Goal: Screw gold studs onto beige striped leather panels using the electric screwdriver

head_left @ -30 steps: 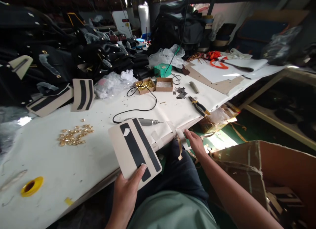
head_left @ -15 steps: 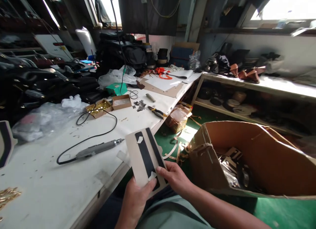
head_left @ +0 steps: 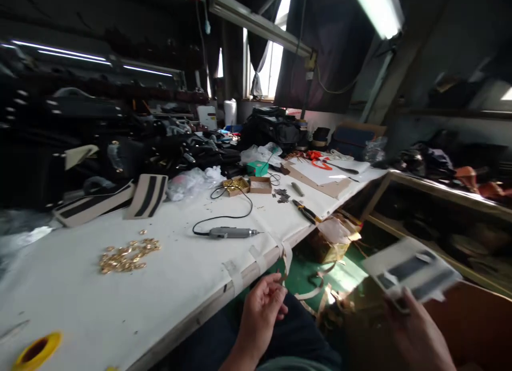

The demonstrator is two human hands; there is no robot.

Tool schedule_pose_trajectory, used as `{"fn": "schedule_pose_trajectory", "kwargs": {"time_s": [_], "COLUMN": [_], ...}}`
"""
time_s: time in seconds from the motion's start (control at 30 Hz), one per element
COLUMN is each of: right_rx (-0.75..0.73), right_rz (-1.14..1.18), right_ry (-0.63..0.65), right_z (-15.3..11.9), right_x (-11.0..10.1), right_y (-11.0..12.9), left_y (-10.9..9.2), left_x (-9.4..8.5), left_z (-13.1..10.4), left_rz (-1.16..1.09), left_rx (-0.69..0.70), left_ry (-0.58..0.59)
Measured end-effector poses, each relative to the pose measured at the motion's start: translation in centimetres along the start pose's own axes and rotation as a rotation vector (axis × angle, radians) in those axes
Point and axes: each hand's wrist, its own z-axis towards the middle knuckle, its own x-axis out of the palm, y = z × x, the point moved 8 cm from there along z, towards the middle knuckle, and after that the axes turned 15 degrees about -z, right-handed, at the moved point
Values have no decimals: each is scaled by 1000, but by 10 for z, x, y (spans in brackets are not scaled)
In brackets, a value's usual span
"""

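My right hand (head_left: 416,328) grips one edge of a flat beige panel (head_left: 394,259) with dark stripes, the thumb on its face. Small pale bits, perhaps tape, stick to the stripes. The panel is blurred, tilted, and held near the cardboard box (head_left: 480,317) at the right. Above my lap, by the table's front edge, my left hand (head_left: 262,307) is closed with its fingers curled and thumb pressed in; whether something small is between them I cannot make out. On the table beyond lies a grey electric screwdriver (head_left: 232,233) with a black cord.
Gold-coloured metal pieces (head_left: 128,256) lie on the white table (head_left: 176,285), with striped beige panels (head_left: 147,196) behind them. Pliers (head_left: 306,212), small open boxes (head_left: 260,185) and a yellow tape roll (head_left: 38,352) are there too. Strips litter the green floor (head_left: 342,280).
The view has swung left and up. My left hand has come off the striped panel, and my right hand has carried it rightwards towards the cardboard box.
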Motion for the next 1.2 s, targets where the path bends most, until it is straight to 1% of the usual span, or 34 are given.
{"fn": "schedule_pose_trajectory", "kwargs": {"time_s": [0.03, 0.07, 0.1, 0.13, 0.17, 0.2, 0.27, 0.3, 0.37, 0.43, 0.47, 0.53, 0.6, 0.7, 0.8, 0.9, 0.97, 1.07, 1.13, 1.2], "right_rx": [33, 113, 164, 203, 215, 206, 123, 52, -125, -268, -320, -389, -436, -468, -408, -338, -313, -289, -296, -335], "right_rz": [21, 53, 48, 28, 0, -32, -104, -146, -236, -338, -371, -405, -405, -400, -363, -323, -319, -348, -397, -465], "right_ry": [-30, -31, 40, 135, 247, 325, 501, 611, 798, 914, 960, 1053, 1157, 1275, 1336, 1340, 1330, 1295, 1259, 1225], "right_z": [11, 17, 19, 14, 4, -9, -42, -60, -94, -118, -127, -143, -157, -174, -183, -185, -186, -187, -189, -194], "right_x": [-5, 0, 16, 41, 71, 103, 171, 206, 267, 316, 338, 378, 417, 477, 544, 617, 668, 739, 778, 805], "right_y": [-7, -17, -26, -32, -35, -34, -18, -3, 33, 67, 81, 102, 116, 127, 131, 133, 131, 122, 113, 103], "left_y": [-10, -20, -30, -41, -50, -60, -78, -85, -96, -99, -99, -98, -95, -90, -84, -78, -71, -55, -44, -33], "left_x": [-13, -26, -40, -54, -68, -82, -111, -126, -154, -176, -184, -193, -194, -194, -198, -204, -207, -212, -214, -215], "left_z": [-1, -2, -4, -5, -6, -8, -13, -16, -23, -30, -33, -37, -38, -37, -34, -33, -32, -31, -31, -29], "left_rz": [35, 72, 111, 148, 186, 228, 331, 386, 487, 554, 575, 605, 636, 685, 714, 776, 813, 800, 776, 764], "left_rx": [38, 74, 111, 148, 185, 223, 299, 333, 374, 375, 370, 364, 364, 371, 394, 438, 437, 403, 388, 377], "left_ry": [-14, -29, -48, -71, -98, -131, -214, -262, -357, -427, -451, -480, -506, -557, -608, -634, -607, -548, -545, -567]}}
